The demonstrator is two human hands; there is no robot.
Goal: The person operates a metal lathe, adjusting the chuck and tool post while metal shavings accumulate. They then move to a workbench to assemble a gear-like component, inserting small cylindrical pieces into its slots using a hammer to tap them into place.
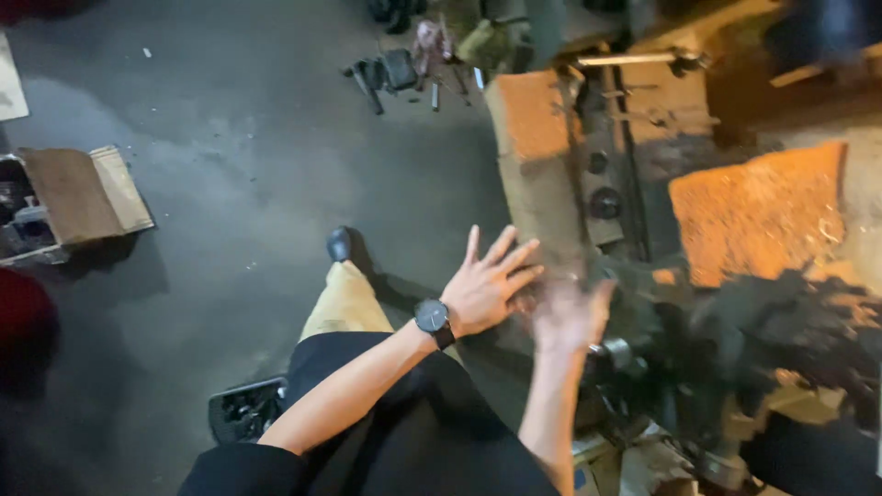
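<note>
Looking down: a person's lap in black cloth, tan trouser leg and dark shoe [339, 243] below.
Left hand [485, 287]: fingers spread wide, holding nothing; black wristwatch [433, 318] on the wrist.
Right hand [568, 314]: blurred, seemingly open, empty, just beside the left.
Beyond hands: grimy dark machine [606, 202] with orange blocks [758, 216].
Far floor: scattered tools [395, 69]; cardboard box [78, 195] at left.

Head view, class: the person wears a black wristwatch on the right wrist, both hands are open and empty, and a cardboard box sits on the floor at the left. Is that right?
Not quite. The head view shows the black wristwatch on the left wrist, behind the left hand, not the right. The rest holds: the left hand and blurred right hand are open and empty, and the cardboard box sits on the floor at the left.
</note>
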